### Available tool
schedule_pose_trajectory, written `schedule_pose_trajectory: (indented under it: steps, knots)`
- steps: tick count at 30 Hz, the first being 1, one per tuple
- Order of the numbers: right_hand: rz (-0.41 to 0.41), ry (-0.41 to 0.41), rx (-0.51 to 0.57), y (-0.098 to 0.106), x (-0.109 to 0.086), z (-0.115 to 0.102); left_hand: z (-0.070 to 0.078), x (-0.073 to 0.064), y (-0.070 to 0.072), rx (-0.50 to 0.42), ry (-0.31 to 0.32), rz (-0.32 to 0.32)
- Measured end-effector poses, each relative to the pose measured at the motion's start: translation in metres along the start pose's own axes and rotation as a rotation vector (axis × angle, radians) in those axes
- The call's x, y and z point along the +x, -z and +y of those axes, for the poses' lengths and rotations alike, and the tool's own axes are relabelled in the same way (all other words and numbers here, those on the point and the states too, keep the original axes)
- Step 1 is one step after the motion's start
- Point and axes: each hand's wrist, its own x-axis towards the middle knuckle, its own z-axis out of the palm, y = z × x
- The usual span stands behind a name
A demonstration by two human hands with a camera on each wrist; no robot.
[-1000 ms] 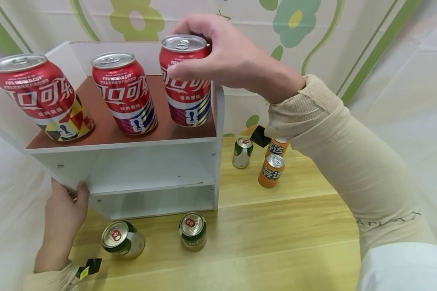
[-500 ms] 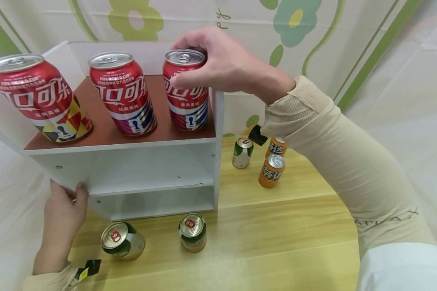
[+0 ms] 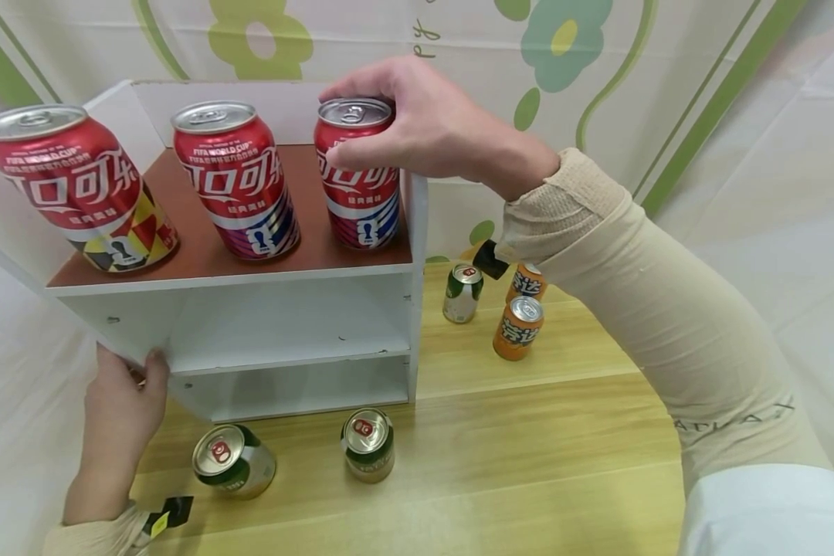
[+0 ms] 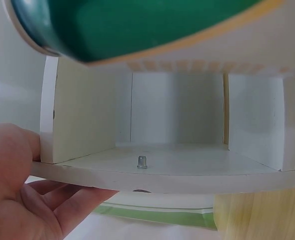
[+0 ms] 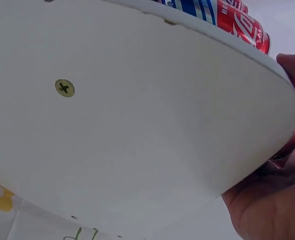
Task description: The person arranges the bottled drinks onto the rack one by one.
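Note:
My right hand (image 3: 434, 123) grips the upper part of a red cola can (image 3: 364, 197), thumb in front and fingers behind. The can stands upright at the right end of the brown top board (image 3: 306, 166) of a white shelf unit (image 3: 299, 313). To its left on that board stand a second cola can (image 3: 239, 181) and a third cola can (image 3: 83, 189). My left hand (image 3: 127, 405) holds the unit's left side panel near its front edge. In the left wrist view, its fingers (image 4: 82, 205) wrap behind the panel.
Two green-and-gold cans, a left one (image 3: 235, 461) and a right one (image 3: 368, 445), stand on the wooden table (image 3: 528, 463) before the unit. Right of it are another green can (image 3: 462, 293) and two orange cans (image 3: 518, 328). A flowered curtain (image 3: 486, 46) hangs behind.
My right hand has lowered the cola can onto the top board and slightly right, mostly in the first half second. The left hand keeps its hold on the panel.

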Motion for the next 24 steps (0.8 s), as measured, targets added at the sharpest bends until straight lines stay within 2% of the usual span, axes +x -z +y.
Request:
schedule_pose_trajectory:
  steps: [10,24]
  knots:
    - [-0.004,-0.011,0.039,-0.0008,-0.0003,-0.0006,-0.0008,0.0013,-0.0007,0.003,-0.016,0.000]
    - [0.006,-0.018,-0.022,-0.0002,0.0001,-0.0008,0.0008,0.0038,-0.0008,0.006,0.011,-0.016]
